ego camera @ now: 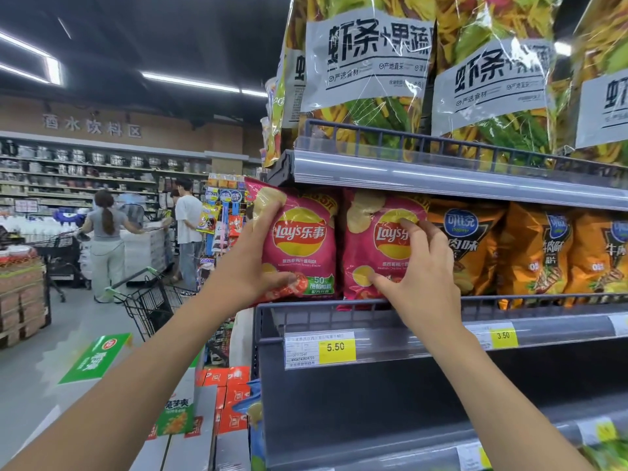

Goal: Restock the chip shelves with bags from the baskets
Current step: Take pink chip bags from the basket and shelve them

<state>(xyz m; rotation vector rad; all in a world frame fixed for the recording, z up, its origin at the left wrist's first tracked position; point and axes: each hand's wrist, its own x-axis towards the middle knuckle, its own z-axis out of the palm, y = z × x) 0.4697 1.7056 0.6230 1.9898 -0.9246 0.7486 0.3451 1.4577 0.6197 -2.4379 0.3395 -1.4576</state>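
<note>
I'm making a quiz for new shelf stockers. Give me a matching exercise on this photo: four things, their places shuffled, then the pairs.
1. left hand
2. right hand
3. orange bags
4. shrimp-stick bags

A. on the top shelf
B. touches the right pink bag
C. grips the left pink bag
D. right of the pink bags

Pairs: 1-C, 2-B, 3-D, 4-A
</note>
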